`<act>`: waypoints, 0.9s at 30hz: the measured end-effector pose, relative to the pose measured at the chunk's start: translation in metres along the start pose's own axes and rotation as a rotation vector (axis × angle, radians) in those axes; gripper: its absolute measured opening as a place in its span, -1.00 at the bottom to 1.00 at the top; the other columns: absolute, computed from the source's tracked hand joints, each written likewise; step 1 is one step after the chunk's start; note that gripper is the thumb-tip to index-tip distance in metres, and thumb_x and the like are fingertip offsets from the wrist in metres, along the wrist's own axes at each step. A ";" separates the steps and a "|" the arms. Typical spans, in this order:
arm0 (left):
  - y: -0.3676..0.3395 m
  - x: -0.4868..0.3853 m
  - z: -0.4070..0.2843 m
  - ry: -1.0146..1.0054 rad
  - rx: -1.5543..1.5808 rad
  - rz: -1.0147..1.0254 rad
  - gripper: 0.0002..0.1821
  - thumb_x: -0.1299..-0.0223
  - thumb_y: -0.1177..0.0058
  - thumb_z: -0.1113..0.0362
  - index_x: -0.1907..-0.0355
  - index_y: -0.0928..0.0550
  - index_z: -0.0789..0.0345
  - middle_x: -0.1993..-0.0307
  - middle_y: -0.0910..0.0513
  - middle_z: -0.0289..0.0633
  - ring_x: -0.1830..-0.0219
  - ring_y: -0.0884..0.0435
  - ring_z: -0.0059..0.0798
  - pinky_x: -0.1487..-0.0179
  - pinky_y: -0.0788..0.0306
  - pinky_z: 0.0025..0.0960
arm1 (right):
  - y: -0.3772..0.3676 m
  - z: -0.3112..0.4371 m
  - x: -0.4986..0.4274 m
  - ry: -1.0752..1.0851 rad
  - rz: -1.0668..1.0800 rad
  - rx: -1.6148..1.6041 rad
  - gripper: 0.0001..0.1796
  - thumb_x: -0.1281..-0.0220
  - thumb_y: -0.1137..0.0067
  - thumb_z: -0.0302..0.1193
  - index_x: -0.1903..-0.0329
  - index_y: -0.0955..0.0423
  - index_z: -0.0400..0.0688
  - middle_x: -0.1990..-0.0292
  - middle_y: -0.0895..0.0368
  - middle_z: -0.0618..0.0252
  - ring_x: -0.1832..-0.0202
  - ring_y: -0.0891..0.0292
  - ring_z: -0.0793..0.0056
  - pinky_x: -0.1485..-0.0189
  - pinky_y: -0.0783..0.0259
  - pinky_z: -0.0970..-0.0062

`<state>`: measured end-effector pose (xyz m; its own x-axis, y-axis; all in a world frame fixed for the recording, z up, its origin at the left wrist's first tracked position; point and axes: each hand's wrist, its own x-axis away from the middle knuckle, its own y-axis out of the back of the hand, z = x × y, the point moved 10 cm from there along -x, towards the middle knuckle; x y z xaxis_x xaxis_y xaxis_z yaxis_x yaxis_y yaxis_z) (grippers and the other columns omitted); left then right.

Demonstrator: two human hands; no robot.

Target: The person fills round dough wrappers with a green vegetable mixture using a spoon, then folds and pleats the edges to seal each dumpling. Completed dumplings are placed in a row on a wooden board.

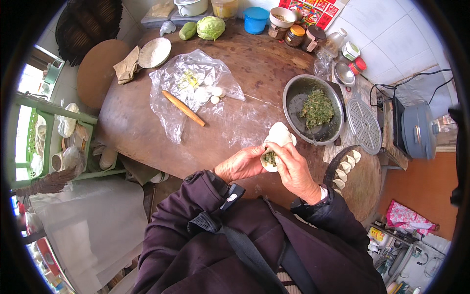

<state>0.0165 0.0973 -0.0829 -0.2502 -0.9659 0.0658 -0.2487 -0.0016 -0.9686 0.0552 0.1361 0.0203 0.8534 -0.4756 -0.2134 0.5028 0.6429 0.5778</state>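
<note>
Between my two hands is a round dumpling wrapper with green chopped filling in its middle. My left hand grips its left edge, while my right hand pinches the edge on the other side. Just beyond my fingers, several flat dough wrappers lie overlapping on the wooden table. To the right of them stands a metal bowl with a mound of green filling in it. Several folded dumplings sit in a curved row on a round wooden board at my right.
A wooden rolling pin rests across a clear plastic bag, near small dough pieces. Jars, a blue tub and a cabbage line the back. A perforated metal steamer plate lies right of the bowl.
</note>
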 end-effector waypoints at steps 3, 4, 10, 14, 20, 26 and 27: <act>0.000 0.002 0.007 0.049 0.006 0.008 -0.43 -0.31 0.00 0.06 -0.24 -0.35 0.37 -0.27 -0.37 -0.13 -0.33 -0.29 -0.30 -0.43 -0.08 -0.15 | -0.004 0.010 -0.003 0.049 0.044 0.175 -0.48 -0.04 -0.08 -0.63 -0.14 -0.47 -0.11 0.26 -0.42 0.20 0.25 -0.50 0.20 0.23 -0.48 0.31; 0.002 0.004 0.007 0.051 -0.010 -0.006 -0.43 -0.31 0.00 0.06 -0.24 -0.35 0.37 -0.27 -0.37 -0.13 -0.33 -0.29 -0.29 -0.43 -0.08 -0.15 | -0.005 0.012 -0.003 0.067 0.056 0.210 -0.47 -0.03 -0.09 -0.63 -0.14 -0.47 -0.09 0.27 -0.42 0.22 0.26 -0.50 0.22 0.24 -0.48 0.32; 0.000 0.008 0.007 0.069 0.034 -0.026 -0.34 -0.34 0.07 -0.05 -0.28 -0.28 0.42 -0.28 -0.35 -0.10 -0.34 -0.28 -0.31 -0.43 -0.09 -0.18 | -0.005 0.018 0.005 0.139 0.066 0.294 -0.45 0.02 -0.13 -0.64 -0.12 -0.49 -0.06 0.28 -0.41 0.26 0.28 -0.51 0.27 0.27 -0.49 0.35; 0.000 0.009 0.002 0.064 0.043 -0.038 -0.26 -0.35 0.14 -0.13 -0.30 -0.23 0.46 -0.30 -0.33 -0.08 -0.34 -0.28 -0.32 -0.43 -0.09 -0.21 | 0.002 0.006 0.011 0.046 0.009 0.114 -0.50 -0.04 -0.05 -0.69 -0.10 -0.50 -0.11 0.26 -0.43 0.22 0.30 -0.51 0.29 0.25 -0.47 0.42; 0.004 0.011 -0.001 0.049 0.110 -0.055 -0.30 -0.40 0.20 -0.09 -0.31 -0.21 0.48 -0.31 -0.32 -0.04 -0.34 -0.29 -0.27 -0.42 -0.13 -0.20 | -0.010 -0.037 0.041 -0.547 0.169 -0.584 -0.54 -0.35 0.20 -0.56 -0.28 -0.35 -0.18 0.53 -0.17 0.58 0.49 -0.09 0.82 0.43 -0.15 0.74; 0.010 0.012 0.001 0.050 0.102 -0.084 -0.38 -0.43 0.23 -0.01 -0.28 -0.25 0.49 -0.29 -0.33 -0.01 -0.33 -0.31 -0.25 -0.42 -0.13 -0.16 | -0.017 -0.039 0.044 -0.544 0.197 -0.610 -0.49 -0.32 0.20 -0.59 -0.33 -0.29 -0.13 0.52 -0.20 0.57 0.51 -0.07 0.80 0.45 -0.15 0.74; 0.010 0.012 0.001 0.047 0.097 -0.084 -0.40 -0.44 0.24 0.01 -0.27 -0.26 0.49 -0.29 -0.33 -0.01 -0.32 -0.32 -0.24 -0.42 -0.13 -0.15 | -0.017 -0.040 0.043 -0.522 0.205 -0.557 -0.48 -0.32 0.20 -0.59 -0.33 -0.29 -0.12 0.52 -0.25 0.53 0.52 -0.13 0.79 0.43 -0.18 0.72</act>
<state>0.0119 0.0850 -0.0922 -0.2760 -0.9483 0.1566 -0.1795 -0.1092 -0.9777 0.0893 0.1287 -0.0301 0.8309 -0.4465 0.3319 0.4551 0.8887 0.0564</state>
